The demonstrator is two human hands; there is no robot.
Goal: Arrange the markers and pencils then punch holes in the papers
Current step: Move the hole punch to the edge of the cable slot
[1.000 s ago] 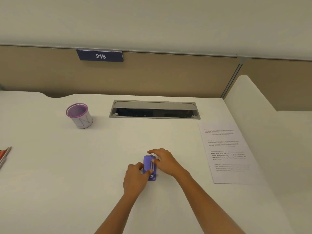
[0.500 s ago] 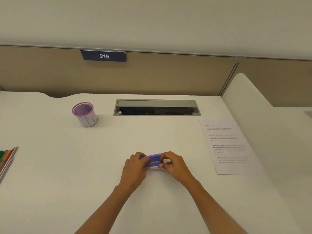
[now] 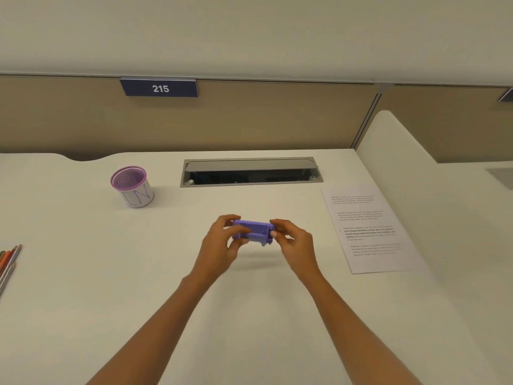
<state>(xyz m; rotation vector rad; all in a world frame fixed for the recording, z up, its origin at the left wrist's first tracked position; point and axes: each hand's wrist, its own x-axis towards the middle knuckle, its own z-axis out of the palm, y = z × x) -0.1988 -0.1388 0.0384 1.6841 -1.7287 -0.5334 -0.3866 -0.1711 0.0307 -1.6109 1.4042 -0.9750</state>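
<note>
Purple plastic fills the gap between your hands: the hole punch is lifted off the white desk at its middle, turned so its underside faces you, with its shadow on the desk below. Your left hand curls around its left end, fingers closed over the top and thumb underneath; your right hand pinches its right end the same way, so both are gripping it. One printed paper lies flat to the right, well apart from the punch; its text is too small to read. One purple mesh cup stands upright at the back left, with blue lettering on a white wrap that looks like "EN". Several pencils and markers lie at the left edge, cut off, so you cannot count them. One blue plate on the partition reads "215".
</note>
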